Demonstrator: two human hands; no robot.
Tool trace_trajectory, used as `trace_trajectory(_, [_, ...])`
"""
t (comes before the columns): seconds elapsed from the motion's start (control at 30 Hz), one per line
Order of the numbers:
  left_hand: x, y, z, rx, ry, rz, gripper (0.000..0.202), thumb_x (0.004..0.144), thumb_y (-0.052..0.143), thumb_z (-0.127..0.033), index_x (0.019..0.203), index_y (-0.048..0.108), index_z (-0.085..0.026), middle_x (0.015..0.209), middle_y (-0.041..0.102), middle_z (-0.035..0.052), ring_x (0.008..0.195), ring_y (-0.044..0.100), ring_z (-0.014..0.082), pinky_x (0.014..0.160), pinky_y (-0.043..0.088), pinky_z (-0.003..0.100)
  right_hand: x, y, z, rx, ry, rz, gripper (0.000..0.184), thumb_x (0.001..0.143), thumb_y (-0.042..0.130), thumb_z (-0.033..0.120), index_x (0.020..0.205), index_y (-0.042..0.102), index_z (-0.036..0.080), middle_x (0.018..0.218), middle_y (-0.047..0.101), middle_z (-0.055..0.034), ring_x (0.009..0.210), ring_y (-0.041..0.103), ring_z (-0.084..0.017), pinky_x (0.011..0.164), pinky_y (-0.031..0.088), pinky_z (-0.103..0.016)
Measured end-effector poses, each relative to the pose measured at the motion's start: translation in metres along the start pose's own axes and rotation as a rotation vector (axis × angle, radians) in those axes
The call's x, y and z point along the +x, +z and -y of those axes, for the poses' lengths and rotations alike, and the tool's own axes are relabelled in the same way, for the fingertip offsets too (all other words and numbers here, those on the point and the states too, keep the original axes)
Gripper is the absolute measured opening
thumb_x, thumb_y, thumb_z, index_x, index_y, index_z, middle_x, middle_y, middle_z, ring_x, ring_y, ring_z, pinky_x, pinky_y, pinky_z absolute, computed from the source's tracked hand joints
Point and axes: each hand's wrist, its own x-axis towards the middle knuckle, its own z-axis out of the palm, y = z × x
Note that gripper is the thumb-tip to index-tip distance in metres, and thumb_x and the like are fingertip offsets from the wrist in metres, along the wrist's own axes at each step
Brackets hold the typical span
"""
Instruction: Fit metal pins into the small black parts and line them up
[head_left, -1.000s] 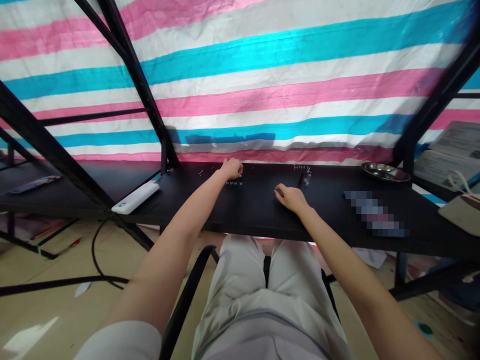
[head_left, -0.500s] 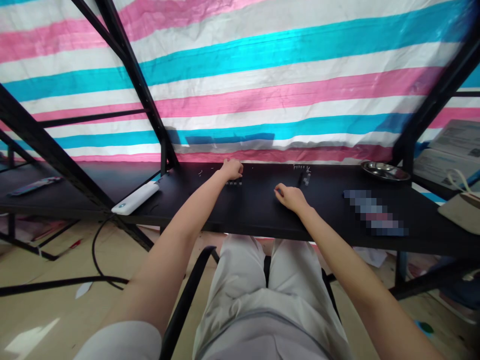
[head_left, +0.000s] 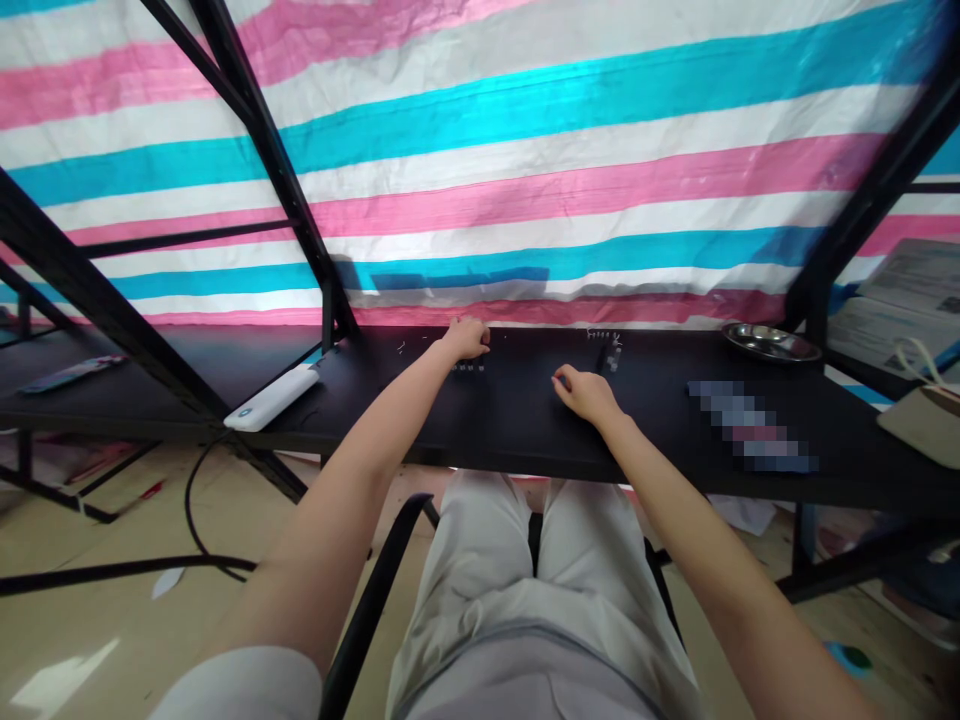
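My left hand [head_left: 469,339] reaches to the far part of the black tabletop [head_left: 495,430], fingers curled downward; whatever is under its fingertips is hidden. Just below it lies a short row of small pale pieces [head_left: 470,368]. My right hand [head_left: 586,392] rests nearer me with thumb and fingers pressed together, and anything between them is too small to make out. Beyond the right hand are a small clear piece [head_left: 614,358], a dark slim item beside it, and a row of tiny light pieces [head_left: 600,334] along the back edge.
At the back right sits a shiny metal dish [head_left: 771,342], with a blurred-out flat item [head_left: 750,425] in front. A white power strip [head_left: 272,397] lies at the left by the black frame post [head_left: 281,170]. Striped sheeting [head_left: 562,200] hangs behind the table.
My left hand has shifted very slightly to the right, still curled. My right hand has also moved a touch rightward. The objects on the table stay where they were.
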Motion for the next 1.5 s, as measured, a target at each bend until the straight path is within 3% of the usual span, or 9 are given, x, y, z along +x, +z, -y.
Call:
trace_trajectory(0.1, [-0.001,0.000,-0.010,-0.014,0.046,-0.065,0.022,0.079,0.056,-0.029,0.096,0.064,-0.018,0.108,0.061,0.0091,0.109,0.049,0.0255,0.095,0.031,0.043,0.000,-0.004,-0.006,0.051,0.110,-0.127,0.031,0.087,0.038,0.040,0.089,0.062,0.021,0.069,0.066,-0.0030,0.065,0.060,-0.018,0.058,0.032,-0.025])
trace_trajectory(0.27, [-0.001,0.005,-0.046,-0.030,0.246,-0.213,0.034,0.084,0.047,-0.023,0.116,0.055,-0.016,0.118,0.057,0.0111,0.112,0.047,0.0237,0.094,0.033,0.037,-0.001,-0.018,-0.029,0.061,0.489,-0.326,0.031,0.085,0.037,0.035,0.086,0.063,0.017,0.076,0.066,-0.0093,0.073,0.060,-0.022,0.065,0.037,-0.029])
trace_trajectory(0.4, [0.004,0.014,-0.093,-0.024,0.383,-0.249,0.048,0.085,0.045,-0.021,0.132,0.040,-0.014,0.124,0.052,0.0134,0.113,0.045,0.0244,0.094,0.033,0.037,0.000,-0.021,-0.048,0.073,0.734,-0.198,0.029,0.079,0.044,0.030,0.098,0.060,0.014,0.087,0.065,-0.0150,0.082,0.060,-0.027,0.068,0.040,-0.034])
trace_trajectory(0.57, [0.019,0.029,-0.145,-0.049,0.338,-0.206,0.058,0.086,0.041,-0.022,0.142,0.023,-0.022,0.130,0.044,0.0131,0.113,0.043,0.0260,0.086,0.037,0.037,0.000,-0.008,-0.056,-0.009,0.739,-0.080,0.034,0.076,0.049,0.027,0.105,0.056,0.010,0.106,0.059,-0.0206,0.103,0.053,-0.032,0.080,0.040,-0.043])
trace_trajectory(0.7, [0.034,0.041,-0.167,-0.094,0.289,-0.159,0.059,0.087,0.039,-0.023,0.143,0.019,-0.025,0.133,0.041,0.0131,0.114,0.040,0.0282,0.086,0.038,0.042,0.001,0.001,-0.060,-0.023,0.734,-0.063,0.034,0.076,0.050,0.034,0.102,0.058,0.013,0.108,0.058,-0.0195,0.104,0.052,-0.032,0.083,0.039,-0.046])
trace_trajectory(0.97, [0.052,0.059,-0.186,-0.148,0.207,-0.058,0.057,0.086,0.044,-0.025,0.140,0.027,-0.027,0.137,0.038,0.0119,0.119,0.038,0.0304,0.091,0.036,0.048,0.005,0.008,-0.062,-0.045,0.708,-0.078,0.036,0.079,0.049,0.036,0.104,0.056,0.011,0.108,0.059,-0.0211,0.103,0.052,-0.033,0.084,0.038,-0.046])
trace_trajectory(1.2, [0.046,0.068,-0.193,-0.130,0.155,-0.315,0.025,0.088,0.037,-0.018,0.101,0.058,-0.016,0.106,0.059,0.0124,0.101,0.050,0.0238,0.083,0.038,0.038,0.009,0.008,-0.061,-0.046,0.722,-0.033,0.039,0.082,0.045,0.035,0.109,0.053,0.008,0.112,0.056,-0.0221,0.107,0.050,-0.034,0.085,0.037,-0.046])
trace_trajectory(1.33, [0.037,0.067,-0.184,-0.104,0.212,-0.341,0.022,0.088,0.036,-0.017,0.095,0.057,-0.014,0.100,0.061,0.0110,0.097,0.052,0.0229,0.081,0.036,0.037,0.011,0.006,-0.062,-0.052,0.729,-0.010,0.038,0.083,0.045,0.035,0.109,0.053,0.009,0.112,0.056,-0.0223,0.108,0.050,-0.033,0.085,0.037,-0.045])
trace_trajectory(1.5, [0.010,0.065,-0.158,-0.140,0.280,-0.357,0.017,0.087,0.043,-0.024,0.093,0.057,-0.017,0.097,0.062,0.0078,0.094,0.052,0.0208,0.080,0.035,0.035,0.012,0.004,-0.063,-0.051,0.738,0.014,0.038,0.083,0.044,0.036,0.110,0.052,0.009,0.113,0.056,-0.0204,0.108,0.050,-0.032,0.086,0.036,-0.046])
